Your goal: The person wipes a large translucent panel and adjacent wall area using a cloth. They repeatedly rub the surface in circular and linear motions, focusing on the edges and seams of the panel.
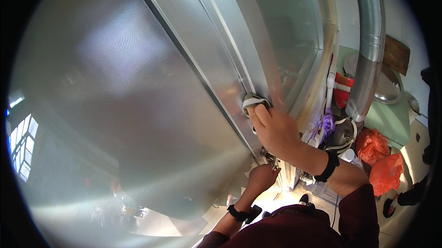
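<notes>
My right hand (279, 132) presses a folded grey-and-white cloth (255, 102) against the metal door frame (221, 51). Its fingers are bent over the cloth and hide part of it. Lower down, my left hand (261, 178) is curled at a metal door handle (268, 157) near the frame's edge; the fingers cover part of that fitting. A large frosted glass door panel (138, 120) fills the left of the view, edged by a dark strip. Right of the frame is a second glass pane (288, 30).
A metal duct pipe (371, 51) stands at the right, before a green table (397, 123) with a round metal lid (388, 87). Red plastic bags (386, 175) and a purple bag (327, 125) lie near my right arm. Another person's shoe (390, 207) shows at the right.
</notes>
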`<state>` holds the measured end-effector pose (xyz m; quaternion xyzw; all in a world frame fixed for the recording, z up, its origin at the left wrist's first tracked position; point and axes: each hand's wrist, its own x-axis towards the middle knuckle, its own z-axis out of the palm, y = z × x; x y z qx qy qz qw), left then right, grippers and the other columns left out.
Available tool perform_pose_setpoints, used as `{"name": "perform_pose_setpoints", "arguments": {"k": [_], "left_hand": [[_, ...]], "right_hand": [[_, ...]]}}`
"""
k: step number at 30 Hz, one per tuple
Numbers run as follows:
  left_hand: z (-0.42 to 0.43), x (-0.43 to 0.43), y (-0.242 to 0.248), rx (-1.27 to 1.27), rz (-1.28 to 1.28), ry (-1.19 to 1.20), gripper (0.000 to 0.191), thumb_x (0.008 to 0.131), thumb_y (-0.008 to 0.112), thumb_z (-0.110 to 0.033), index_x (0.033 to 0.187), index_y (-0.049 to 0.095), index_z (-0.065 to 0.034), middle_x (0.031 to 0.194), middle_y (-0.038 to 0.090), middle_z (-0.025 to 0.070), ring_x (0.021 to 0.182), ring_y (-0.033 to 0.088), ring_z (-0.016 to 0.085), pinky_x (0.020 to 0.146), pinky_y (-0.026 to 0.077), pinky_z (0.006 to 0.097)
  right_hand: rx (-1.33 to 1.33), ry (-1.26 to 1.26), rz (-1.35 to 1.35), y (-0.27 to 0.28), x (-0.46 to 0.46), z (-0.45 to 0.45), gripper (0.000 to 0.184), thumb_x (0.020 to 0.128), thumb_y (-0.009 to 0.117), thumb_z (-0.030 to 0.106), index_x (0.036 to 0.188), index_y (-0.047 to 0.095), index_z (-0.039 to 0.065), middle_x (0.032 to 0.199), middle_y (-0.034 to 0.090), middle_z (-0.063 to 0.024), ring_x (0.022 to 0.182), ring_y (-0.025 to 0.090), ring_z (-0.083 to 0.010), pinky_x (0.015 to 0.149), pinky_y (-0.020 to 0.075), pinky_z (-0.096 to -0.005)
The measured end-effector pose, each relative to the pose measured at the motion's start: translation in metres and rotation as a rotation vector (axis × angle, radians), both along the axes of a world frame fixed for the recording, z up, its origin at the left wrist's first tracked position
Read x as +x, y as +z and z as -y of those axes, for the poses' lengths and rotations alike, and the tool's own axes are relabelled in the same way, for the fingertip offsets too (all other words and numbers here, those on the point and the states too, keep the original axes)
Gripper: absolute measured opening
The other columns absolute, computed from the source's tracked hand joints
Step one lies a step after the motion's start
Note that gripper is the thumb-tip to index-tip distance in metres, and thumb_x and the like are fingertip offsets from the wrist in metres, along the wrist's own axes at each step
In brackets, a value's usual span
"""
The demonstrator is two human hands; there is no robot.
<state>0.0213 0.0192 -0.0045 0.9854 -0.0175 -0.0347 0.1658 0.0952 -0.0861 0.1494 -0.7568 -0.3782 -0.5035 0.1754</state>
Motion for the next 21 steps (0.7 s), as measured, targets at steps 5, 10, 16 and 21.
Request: {"name": "perform_pose_setpoints", "arguments": {"k": [5,10,16,21], "left_hand": [[0.000,-0.001,-0.001,0.006,0.049,0.002,0.041,0.094,0.052,-0.039,0.085,0.062,0.0000,0.075,0.066,0.0217,0.071,0.064,0.041,0.063,0.050,0.0509],[0.000,-0.002,0.004,0.010,0.032,-0.008,0.042,0.094,0.050,-0.039,0.084,0.063,0.0003,0.075,0.066,0.0222,0.071,0.064,0.041,0.063,0.050,0.0511],[0.000,-0.001,0.007,-0.009,0.009,-0.009,0.042,0.095,0.050,-0.039,0.085,0.063,0.0002,0.075,0.065,0.0223,0.071,0.064,0.041,0.063,0.050,0.0514],[0.001,-0.002,0.008,-0.013,0.007,0.039,0.042,0.093,0.051,-0.039,0.083,0.063,-0.0004,0.077,0.066,0.0217,0.074,0.064,0.040,0.065,0.050,0.0509]], "right_hand": [[0.048,0.186,-0.141,-0.002,-0.007,0.020,0.034,0.075,0.066,0.009,0.109,0.062,0.006,0.084,0.046,-0.0011,0.066,0.057,-0.0148,0.047,0.0471,-0.0273],[0.179,0.076,-0.063,0.044,0.001,0.036,0.050,0.065,0.068,0.003,0.114,0.062,0.009,0.091,0.053,-0.0028,0.068,0.061,-0.0190,0.053,0.0474,-0.0325],[0.182,-0.004,0.117,0.041,0.013,0.023,0.020,0.073,0.066,0.010,0.092,0.065,0.015,0.080,0.047,0.0000,0.056,0.052,-0.0142,0.042,0.0424,-0.0260],[0.095,0.065,-0.023,-0.005,0.011,0.028,0.016,0.068,0.067,0.013,0.083,0.063,0.014,0.084,0.049,0.0005,0.057,0.054,-0.0153,0.043,0.0433,-0.0272]]}}
